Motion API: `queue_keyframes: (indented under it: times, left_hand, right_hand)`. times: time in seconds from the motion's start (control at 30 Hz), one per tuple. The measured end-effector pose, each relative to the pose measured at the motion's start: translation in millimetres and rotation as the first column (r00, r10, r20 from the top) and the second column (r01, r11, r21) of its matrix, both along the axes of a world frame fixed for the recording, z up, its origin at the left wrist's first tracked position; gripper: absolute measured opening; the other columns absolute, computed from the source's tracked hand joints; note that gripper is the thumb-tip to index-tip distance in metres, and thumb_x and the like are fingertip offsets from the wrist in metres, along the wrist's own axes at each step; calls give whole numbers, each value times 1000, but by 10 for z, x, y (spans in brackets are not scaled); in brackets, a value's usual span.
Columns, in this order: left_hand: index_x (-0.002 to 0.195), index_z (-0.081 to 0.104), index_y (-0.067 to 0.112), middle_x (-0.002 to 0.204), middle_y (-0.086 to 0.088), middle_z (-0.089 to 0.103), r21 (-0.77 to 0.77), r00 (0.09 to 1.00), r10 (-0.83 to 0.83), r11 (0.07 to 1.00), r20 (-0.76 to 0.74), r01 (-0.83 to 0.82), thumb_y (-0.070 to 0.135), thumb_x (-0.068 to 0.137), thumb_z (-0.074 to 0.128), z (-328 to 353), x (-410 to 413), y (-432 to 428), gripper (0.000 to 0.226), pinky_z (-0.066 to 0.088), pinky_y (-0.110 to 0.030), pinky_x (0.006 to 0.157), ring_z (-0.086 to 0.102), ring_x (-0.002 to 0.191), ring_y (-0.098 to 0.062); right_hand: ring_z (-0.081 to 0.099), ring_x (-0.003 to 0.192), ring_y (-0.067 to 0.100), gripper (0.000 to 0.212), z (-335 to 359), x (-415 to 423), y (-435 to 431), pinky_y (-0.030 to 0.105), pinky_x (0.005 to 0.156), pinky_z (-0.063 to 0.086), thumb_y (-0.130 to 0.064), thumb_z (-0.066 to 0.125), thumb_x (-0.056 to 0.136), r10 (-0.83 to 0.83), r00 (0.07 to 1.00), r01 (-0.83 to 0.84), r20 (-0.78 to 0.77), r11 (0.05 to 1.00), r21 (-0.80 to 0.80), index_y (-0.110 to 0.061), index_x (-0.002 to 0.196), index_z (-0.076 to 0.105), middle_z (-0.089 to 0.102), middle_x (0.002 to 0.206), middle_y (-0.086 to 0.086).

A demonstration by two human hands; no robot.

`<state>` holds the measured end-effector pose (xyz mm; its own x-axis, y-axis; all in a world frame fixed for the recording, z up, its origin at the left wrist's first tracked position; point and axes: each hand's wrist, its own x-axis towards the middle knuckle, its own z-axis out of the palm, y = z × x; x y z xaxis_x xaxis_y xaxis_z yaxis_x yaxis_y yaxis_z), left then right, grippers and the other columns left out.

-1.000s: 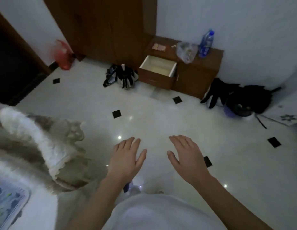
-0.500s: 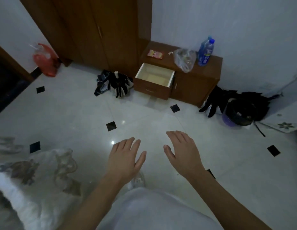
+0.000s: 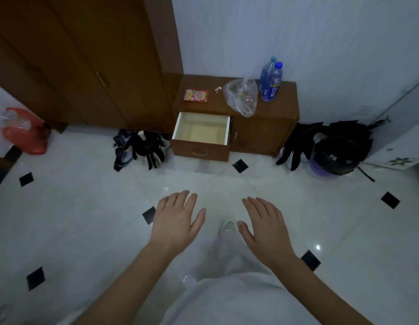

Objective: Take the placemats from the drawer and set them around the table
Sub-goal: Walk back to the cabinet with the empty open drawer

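While the left hand [image 3: 176, 219] and right hand [image 3: 264, 225] hang apart over the floor [image 3: 86, 219], palms down, fingers straight and holding nothing, a red bag [image 3: 25, 132] sits blurred near the left edge. Past a dark heap of clothing [image 3: 142, 148], open tile runs from the hands to the drawer [image 3: 201, 137], which stands pulled out of the low wooden counter [image 3: 269, 127]. Its pale inside is dim; whether placemats lie there cannot be told. Rightwards, a clear bag [image 3: 241, 97] and two bottles [image 3: 271, 83] crowd the counter's top, a black bin [image 3: 335, 158] stands beside it, and a flowered cloth [image 3: 400, 160] is cropped by the right edge.
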<state>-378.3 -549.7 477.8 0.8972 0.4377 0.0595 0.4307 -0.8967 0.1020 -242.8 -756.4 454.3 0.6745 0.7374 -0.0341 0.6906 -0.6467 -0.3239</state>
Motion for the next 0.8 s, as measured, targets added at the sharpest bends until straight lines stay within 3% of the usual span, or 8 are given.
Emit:
queue_keyframes:
  times: [0.27, 0.47, 0.63, 0.8]
  left_hand:
    - [117, 69, 11, 117, -11, 69, 1, 993, 106, 994, -41, -106, 48, 97, 38, -129, 753, 980, 53, 52, -45, 86, 66, 101, -32]
    - [118, 69, 11, 119, -11, 69, -12, 983, 186, 983, -7, -186, 47, 97, 41, -85, 1064, 1701, 51, 51, -44, 87, 65, 101, -31]
    - [119, 68, 11, 119, -9, 69, -45, 990, 144, 989, -1, -143, 47, 97, 42, -235, 1426, 2447, 49, 50, -43, 86, 65, 101, -29]
    - [122, 66, 13, 120, -8, 68, -170, 998, 27, 985, -53, -36, 48, 97, 38, -390, 1903, 3321, 52, 51, -43, 87, 64, 103, -28]
  right_hand:
    - [58, 122, 27, 58, -157, 999, 1317, 44, 104, 44, -48, 36, 94, 92, 995, -95, -47, 992, -88, -12, 134, 57, 63, 132, 7]
    - [51, 127, 24, 56, -15, 1541, 2426, 42, 107, 39, -48, 37, 94, 225, 974, -225, -8, 971, -82, -15, 136, 52, 58, 135, 4]
    - [53, 124, 23, 51, -44, 1809, 3183, 41, 104, 41, -45, 46, 93, 197, 980, -197, 3, 979, -47, -16, 135, 54, 60, 133, 2]
    - [50, 126, 20, 54, -212, 1951, 3618, 39, 107, 39, -47, 38, 94, 73, 997, -76, -32, 993, -88, -17, 137, 53, 57, 137, 0]
